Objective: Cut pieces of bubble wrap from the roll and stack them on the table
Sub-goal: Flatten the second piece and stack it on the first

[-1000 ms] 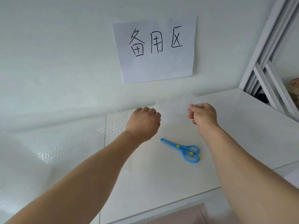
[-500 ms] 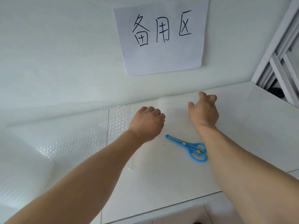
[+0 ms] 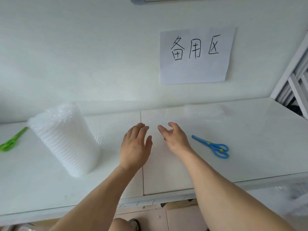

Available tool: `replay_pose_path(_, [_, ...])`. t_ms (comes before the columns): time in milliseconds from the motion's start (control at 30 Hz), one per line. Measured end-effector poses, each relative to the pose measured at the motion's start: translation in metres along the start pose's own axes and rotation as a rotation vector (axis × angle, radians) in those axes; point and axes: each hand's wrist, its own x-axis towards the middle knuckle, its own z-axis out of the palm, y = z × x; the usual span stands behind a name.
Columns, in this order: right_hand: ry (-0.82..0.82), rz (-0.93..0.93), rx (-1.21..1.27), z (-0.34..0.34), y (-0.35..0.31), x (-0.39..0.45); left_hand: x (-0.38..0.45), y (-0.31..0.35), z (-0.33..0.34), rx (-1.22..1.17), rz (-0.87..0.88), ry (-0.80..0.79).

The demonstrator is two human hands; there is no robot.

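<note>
A big roll of bubble wrap [image 3: 64,140] lies on the white table [image 3: 250,147] at the left, with its loose sheet [image 3: 113,135] spread rightward toward my hands. Cut clear pieces [image 3: 196,112] lie flat near the wall at the back, hard to tell apart. My left hand [image 3: 135,145] hovers open, fingers straight, over the sheet's end. My right hand [image 3: 173,139] is beside it, fingers relaxed and slightly curled, holding nothing. Blue scissors [image 3: 212,147] lie on the table to the right of my right hand.
Green scissors [image 3: 11,140] lie at the far left edge. A paper sign [image 3: 195,55] with handwritten characters hangs on the wall. White rails [image 3: 298,72] stand at the right. A seam [image 3: 142,164] splits the tabletop. Plastic wrap [image 3: 293,202] lies below the table's front edge, right.
Both hands have opened and let go of the bubble wrap piece, which now lies by the wall. My view has swung left, bringing the roll and green scissors into sight.
</note>
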Motion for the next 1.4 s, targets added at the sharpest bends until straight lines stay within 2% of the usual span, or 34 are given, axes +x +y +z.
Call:
replay_pose_path(133, [0.054, -0.036, 0.125, 0.009, -0.007, -0.010, -0.010, -0.008, -0.014, -0.101, -0.235, -0.016])
replay_pose_path(333, [0.062, -0.042, 0.274, 0.005, -0.024, -0.025, -0.013, 0.008, -0.034, -0.480, -0.835, 0.096])
replay_pose_path(467, [0.035, 0.009, 0.528, -0.003, -0.041, -0.029, -0.008, 0.026, -0.049, -0.989, -1.488, 0.174])
replay_pose_path(533, [0.039, 0.027, 0.538, -0.007, -0.047, -0.034, -0.006, 0.027, -0.052, -1.303, -1.627, 0.176])
replay_pose_path(600, [0.028, 0.056, 0.502, -0.010, -0.046, -0.035, -0.007, 0.021, -0.054, -1.619, -1.637, 0.185])
replay_pose_path(667, [0.050, 0.084, 0.404, -0.008, -0.045, -0.034, -0.009, 0.014, -0.053, -1.798, -1.616, 0.167])
replay_pose_path(733, [0.171, 0.061, 0.084, -0.009, -0.043, -0.028, -0.014, 0.010, -0.050, -1.798, -1.594, 0.165])
replay_pose_path(767, [0.285, 0.018, -0.115, -0.010, -0.043, -0.026, -0.017, 0.009, -0.049, -1.782, -1.583, 0.166])
replay_pose_path(800, [0.407, -0.054, -0.267, -0.011, -0.045, -0.026, -0.020, 0.009, -0.049, -1.768, -1.569, 0.170])
replay_pose_path(867, [0.562, -0.300, -0.406, -0.008, -0.057, -0.028, -0.025, 0.009, -0.048, -1.760, -1.543, 0.184])
replay_pose_path(967, [0.616, -0.671, -0.640, 0.002, -0.081, -0.023, -0.028, 0.009, -0.048, -1.757, -1.545, 0.200])
replay_pose_path(1033, [0.632, -0.789, -0.692, 0.007, -0.097, -0.019, -0.029, 0.008, -0.049, -1.769, -1.561, 0.202])
replay_pose_path(1133, [0.733, -0.869, -0.623, 0.006, -0.120, -0.018, -0.028, 0.006, -0.048, -1.778, -1.570, 0.196])
replay_pose_path(1200, [0.658, -0.848, -0.722, 0.007, -0.133, -0.020, -0.027, 0.005, -0.045, -1.779, -1.547, 0.178])
replay_pose_path(1300, [0.344, -0.636, -0.983, 0.013, -0.141, -0.013, -0.026, 0.003, -0.041, -1.753, -1.529, 0.147])
replay_pose_path(1400, [0.251, -0.535, -1.025, 0.018, -0.132, -0.003, -0.029, 0.001, -0.042, -1.794, -1.517, 0.119])
